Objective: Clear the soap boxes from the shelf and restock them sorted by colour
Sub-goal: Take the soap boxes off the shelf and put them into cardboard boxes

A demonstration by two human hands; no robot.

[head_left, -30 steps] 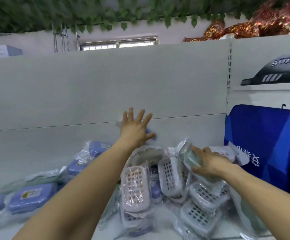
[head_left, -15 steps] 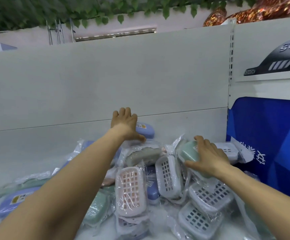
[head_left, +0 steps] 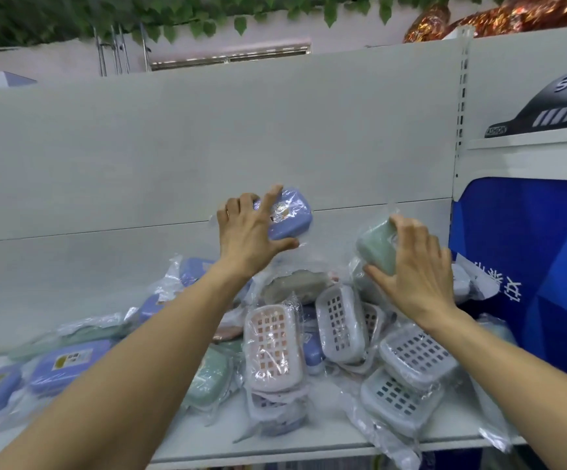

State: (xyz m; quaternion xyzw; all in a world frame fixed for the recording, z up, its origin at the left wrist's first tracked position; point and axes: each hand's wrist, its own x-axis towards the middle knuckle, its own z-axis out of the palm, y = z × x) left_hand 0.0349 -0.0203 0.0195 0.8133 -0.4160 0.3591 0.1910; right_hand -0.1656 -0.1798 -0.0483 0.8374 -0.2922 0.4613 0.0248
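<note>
There is one camera, worn on the person's head. It looks forward and a bit down at a white shelf (head_left: pixel 309 432) close in front. Both arms reach out from the bottom edge. The wide lens bends the back wall (head_left: pixel 207 137).

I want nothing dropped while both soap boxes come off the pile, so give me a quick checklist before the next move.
1. Left hand grips the blue soap box: ok.
2. Right hand grips the green soap box: ok.
3. Both boxes lifted clear of the pile: ok.
4. Wrappers free of the bags below: cannot tell.
5. Free shelf room for sorted colours: not ok, boxes are scattered across it.
</note>
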